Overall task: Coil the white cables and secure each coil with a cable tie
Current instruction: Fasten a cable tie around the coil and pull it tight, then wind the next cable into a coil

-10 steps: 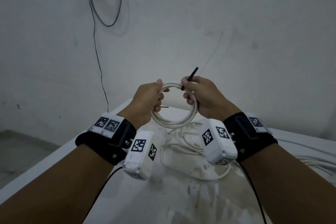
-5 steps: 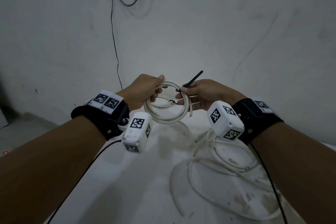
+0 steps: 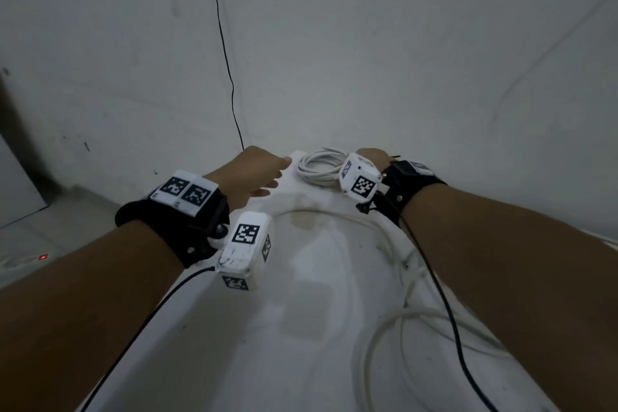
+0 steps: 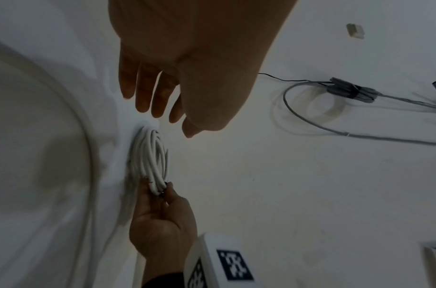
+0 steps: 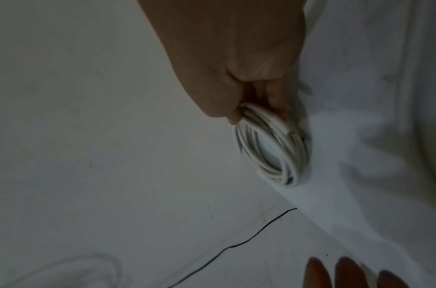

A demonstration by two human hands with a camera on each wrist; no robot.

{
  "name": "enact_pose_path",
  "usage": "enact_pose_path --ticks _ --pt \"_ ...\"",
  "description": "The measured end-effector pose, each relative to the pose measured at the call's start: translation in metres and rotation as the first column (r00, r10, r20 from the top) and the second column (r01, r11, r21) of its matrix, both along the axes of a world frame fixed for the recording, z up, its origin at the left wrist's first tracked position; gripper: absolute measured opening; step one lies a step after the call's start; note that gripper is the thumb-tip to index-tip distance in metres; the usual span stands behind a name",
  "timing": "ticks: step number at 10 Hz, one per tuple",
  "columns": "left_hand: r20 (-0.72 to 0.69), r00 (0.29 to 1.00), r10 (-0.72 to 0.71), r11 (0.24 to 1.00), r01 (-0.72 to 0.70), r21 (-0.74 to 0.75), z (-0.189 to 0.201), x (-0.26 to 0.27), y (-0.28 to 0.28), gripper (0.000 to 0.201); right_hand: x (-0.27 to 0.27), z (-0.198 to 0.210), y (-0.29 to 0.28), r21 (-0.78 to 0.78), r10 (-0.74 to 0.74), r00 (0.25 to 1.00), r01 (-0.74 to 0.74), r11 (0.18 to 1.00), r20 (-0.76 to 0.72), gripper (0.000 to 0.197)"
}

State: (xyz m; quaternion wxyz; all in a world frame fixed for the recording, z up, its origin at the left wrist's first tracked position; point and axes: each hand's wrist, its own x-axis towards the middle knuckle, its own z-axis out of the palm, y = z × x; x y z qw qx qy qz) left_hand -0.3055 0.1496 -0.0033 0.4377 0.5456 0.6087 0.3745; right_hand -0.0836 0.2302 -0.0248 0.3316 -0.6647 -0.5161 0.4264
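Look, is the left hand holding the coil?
No, the left hand hangs open with straight fingers, apart from the coil, which only the right hand grips.

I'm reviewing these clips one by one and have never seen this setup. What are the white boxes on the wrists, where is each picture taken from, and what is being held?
There is no machine here: a person works with bare hands. The white boxes with black square patterns strapped to the wrists are small cameras. One picture looks down from the head; the other two look along each hand. The right hand grips a coiled white cable at the far end of the white table; a black cable tie shows at the grip, but I cannot tell whether it is fastened. The left hand is open, fingers straight, holding nothing. Loose white cable lies uncoiled on the table nearer the person.
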Motion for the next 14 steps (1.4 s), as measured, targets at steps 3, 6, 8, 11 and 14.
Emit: enact_pose_path --ticks 3,6,8,11,14 --pt "-0.170 0.981 -0.090 0.994 0.100 0.054 0.005 0.012 -0.029 0.025 0.017 0.026 -0.061 0.111 0.005 0.967 -0.035 0.993 0.256 0.041" --pt "-0.275 0.848 -0.453 0.863 0.494 0.102 0.013 0.092 -0.096 0.021 0.139 0.063 -0.225 0.050 -0.207 0.960 0.201 0.978 0.190 0.022" --pt "-0.431 0.663 -0.613 0.699 0.709 0.097 0.018 0.144 -0.149 0.017 0.202 0.056 -0.338 -0.030 -0.062 0.909 0.082 0.996 0.413 0.021" --pt "-0.926 0.221 -0.307 0.639 0.769 -0.028 -0.032 0.164 -0.176 0.033 0.199 -0.005 -0.380 0.000 0.053 0.572 -0.092 0.996 0.819 0.035" --pt "-0.875 0.484 -0.024 0.532 0.747 0.399 0.033 0.158 -0.171 0.021 0.201 -0.008 -0.390 0.203 -0.189 0.509 0.028 0.979 0.840 0.016"
